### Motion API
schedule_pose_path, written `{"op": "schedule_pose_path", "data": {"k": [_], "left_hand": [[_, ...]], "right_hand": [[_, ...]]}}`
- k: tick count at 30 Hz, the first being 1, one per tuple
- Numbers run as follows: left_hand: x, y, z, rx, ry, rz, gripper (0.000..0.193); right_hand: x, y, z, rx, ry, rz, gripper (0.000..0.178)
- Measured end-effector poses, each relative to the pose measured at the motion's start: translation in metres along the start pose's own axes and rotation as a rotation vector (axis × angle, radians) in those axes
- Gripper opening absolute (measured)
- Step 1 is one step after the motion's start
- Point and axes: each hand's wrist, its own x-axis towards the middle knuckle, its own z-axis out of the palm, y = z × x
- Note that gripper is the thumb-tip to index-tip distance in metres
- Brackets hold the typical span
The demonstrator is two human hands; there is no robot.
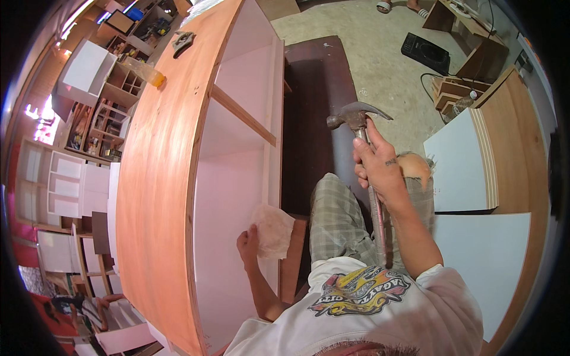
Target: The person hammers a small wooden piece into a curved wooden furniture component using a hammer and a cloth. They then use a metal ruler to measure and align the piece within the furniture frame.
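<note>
Metal hammer (375, 209) sits in the curled right hand (378, 163); the left hand (248, 242) pinches a pale sheet (276, 232)

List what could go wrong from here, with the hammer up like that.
The hammer in the right hand might drop onto the legs if the grip slips.
The left hand, holding the pale sheet, could be struck if the hammer swings that way.
The bottle, standing near the edge of the wooden panel, might topple if the panel is jarred.
</note>
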Motion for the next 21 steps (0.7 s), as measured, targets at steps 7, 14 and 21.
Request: {"op": "schedule_pose_path", "data": {"k": [7,14,21], "left_hand": [[-0.017,0.19,0.03,-0.477,0.061,0.371,0.041],[0.169,0.417,0.113,-0.544,0.171,0.518,0.042],[0.399,0.402,0.225,0.127,0.295,0.263,0.036]], "right_hand": [[0.027,-0.004,-0.025,0.02,0.059,0.001,0.069],[0.084,-0.011,-0.053,-0.044,0.316,0.047,0.067],[0.146,0.001,-0.039,-0.062,0.331,0.263,0.069]]}}
